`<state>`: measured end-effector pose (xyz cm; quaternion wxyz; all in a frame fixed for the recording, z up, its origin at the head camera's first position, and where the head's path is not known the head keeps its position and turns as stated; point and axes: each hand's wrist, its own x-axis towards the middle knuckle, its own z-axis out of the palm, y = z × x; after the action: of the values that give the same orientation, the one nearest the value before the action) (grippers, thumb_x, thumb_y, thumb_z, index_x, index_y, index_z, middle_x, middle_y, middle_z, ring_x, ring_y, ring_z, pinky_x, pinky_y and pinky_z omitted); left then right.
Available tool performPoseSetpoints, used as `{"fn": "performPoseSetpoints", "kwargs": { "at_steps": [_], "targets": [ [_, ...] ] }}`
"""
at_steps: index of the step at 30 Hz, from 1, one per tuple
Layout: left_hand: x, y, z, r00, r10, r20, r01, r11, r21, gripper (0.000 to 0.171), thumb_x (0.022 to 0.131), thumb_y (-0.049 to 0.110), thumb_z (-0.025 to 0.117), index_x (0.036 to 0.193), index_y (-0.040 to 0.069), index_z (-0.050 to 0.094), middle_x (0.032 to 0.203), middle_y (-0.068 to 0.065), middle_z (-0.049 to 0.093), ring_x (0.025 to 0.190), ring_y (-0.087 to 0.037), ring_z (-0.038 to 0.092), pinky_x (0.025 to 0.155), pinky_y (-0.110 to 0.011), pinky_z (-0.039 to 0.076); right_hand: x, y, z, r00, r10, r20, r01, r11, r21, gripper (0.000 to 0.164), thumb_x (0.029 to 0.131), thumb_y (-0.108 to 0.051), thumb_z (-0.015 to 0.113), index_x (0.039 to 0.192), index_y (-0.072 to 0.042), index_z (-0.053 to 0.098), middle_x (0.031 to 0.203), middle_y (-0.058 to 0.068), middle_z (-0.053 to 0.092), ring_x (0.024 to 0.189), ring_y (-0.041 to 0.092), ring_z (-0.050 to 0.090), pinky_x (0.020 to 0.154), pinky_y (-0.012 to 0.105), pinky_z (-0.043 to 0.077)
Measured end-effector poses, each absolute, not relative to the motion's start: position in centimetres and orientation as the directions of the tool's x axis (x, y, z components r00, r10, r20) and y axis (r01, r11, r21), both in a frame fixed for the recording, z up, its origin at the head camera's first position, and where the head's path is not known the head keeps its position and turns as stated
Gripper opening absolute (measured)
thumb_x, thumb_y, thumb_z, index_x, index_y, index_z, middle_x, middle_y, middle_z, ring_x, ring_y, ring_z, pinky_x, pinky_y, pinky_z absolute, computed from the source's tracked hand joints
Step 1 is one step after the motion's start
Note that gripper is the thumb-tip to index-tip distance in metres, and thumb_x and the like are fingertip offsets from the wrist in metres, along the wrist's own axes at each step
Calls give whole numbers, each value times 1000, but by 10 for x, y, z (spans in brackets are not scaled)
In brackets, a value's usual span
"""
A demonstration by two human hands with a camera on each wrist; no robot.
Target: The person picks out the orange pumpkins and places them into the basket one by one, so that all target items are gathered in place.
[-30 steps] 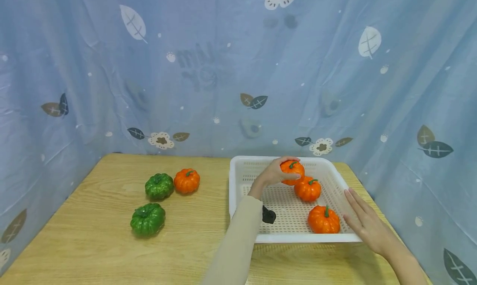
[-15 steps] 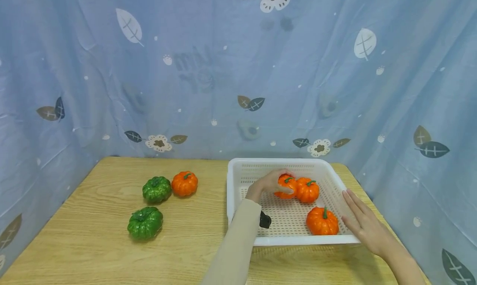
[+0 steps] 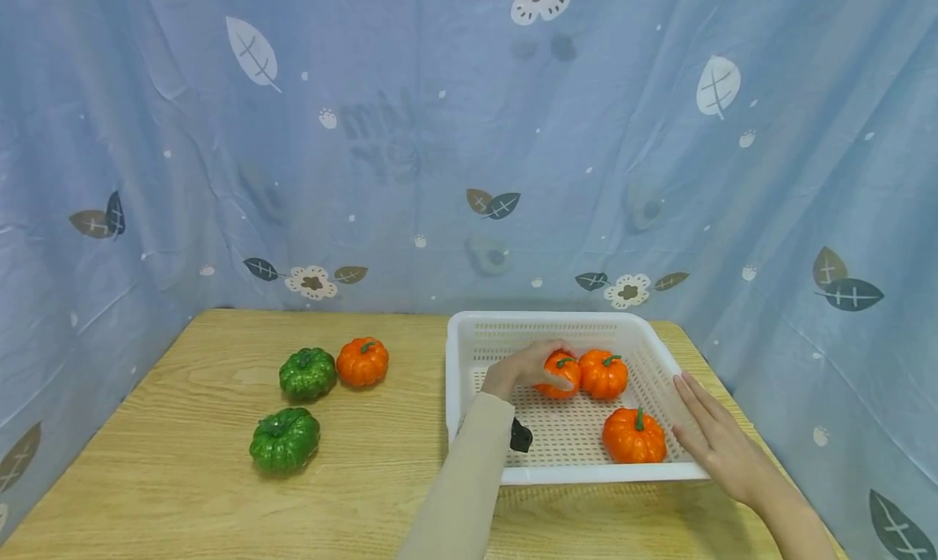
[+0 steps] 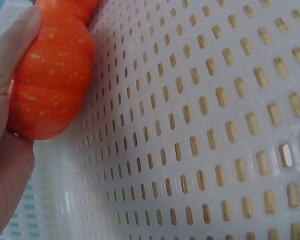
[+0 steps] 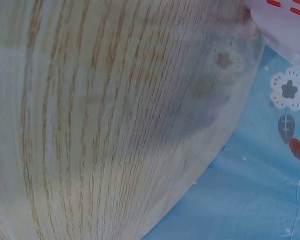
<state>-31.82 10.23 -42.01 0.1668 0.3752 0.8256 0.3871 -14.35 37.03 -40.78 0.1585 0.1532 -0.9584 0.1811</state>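
Inside the white plastic basket (image 3: 586,473), my left hand (image 3: 522,368) holds a small orange pumpkin (image 3: 566,368), thumb on one side and fingers on the other. The left wrist view shows this pumpkin (image 4: 55,75) low over the perforated floor, near another orange one; whether it touches the floor I cannot tell. A second orange pumpkin (image 3: 604,374) sits just right of it, and a third (image 3: 634,436) lies by the front right corner. With fingers straight, my right hand (image 3: 721,454) rests against the basket's right rim.
On the wooden table (image 3: 183,479) left of the basket are an orange pumpkin (image 3: 362,362) and two green pumpkins, one farther back (image 3: 308,374) and one nearer (image 3: 285,441). A blue patterned curtain (image 3: 410,161) hangs behind and at both sides.
My left hand has lowered the orange pumpkin into the basket and shifted it slightly left, beside the other one. The right hand stays at the rim.
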Motion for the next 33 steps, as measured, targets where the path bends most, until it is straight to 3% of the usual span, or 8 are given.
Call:
{"fn": "performPoseSetpoints", "kwargs": {
  "at_steps": [7, 18, 28, 33],
  "targets": [
    [-317, 100, -423, -691, 723, -18, 457, 456, 764, 56, 81, 27, 78, 132, 20, 56, 142, 4, 46, 130, -14, 41, 107, -32, 34, -142, 370, -408, -912, -232, 340, -343, 885, -315, 64, 98, -20, 52, 152, -5, 22, 156, 19, 18, 133, 51, 25, 111, 19, -6],
    [-317, 98, -424, -740, 671, -48, 408, 504, 761, 65, 72, 33, 85, 131, 28, 60, 140, 9, 48, 129, -13, 43, 105, -35, 38, -143, 371, -409, -899, -245, 363, -357, 890, -284, 65, 97, -19, 53, 153, -7, 22, 158, 14, 17, 133, 49, 27, 105, 9, -6],
    [-320, 94, -418, -738, 671, -75, 403, 527, 748, 78, 72, 35, 85, 141, 27, 50, 145, 6, 45, 131, -16, 42, 105, -34, 38, -143, 369, -407, -914, -230, 333, -336, 890, -309, 65, 98, -21, 52, 153, -6, 22, 155, 20, 20, 132, 51, 27, 113, 21, -3],
    [-324, 89, -414, -735, 675, -63, 407, 513, 756, 78, 70, 32, 86, 140, 28, 52, 143, 8, 47, 133, -15, 40, 106, -33, 36, -144, 367, -405, -923, -221, 316, -322, 893, -315, 65, 98, -22, 52, 153, -7, 21, 155, 21, 20, 133, 50, 26, 117, 35, 4]
  ]
}}
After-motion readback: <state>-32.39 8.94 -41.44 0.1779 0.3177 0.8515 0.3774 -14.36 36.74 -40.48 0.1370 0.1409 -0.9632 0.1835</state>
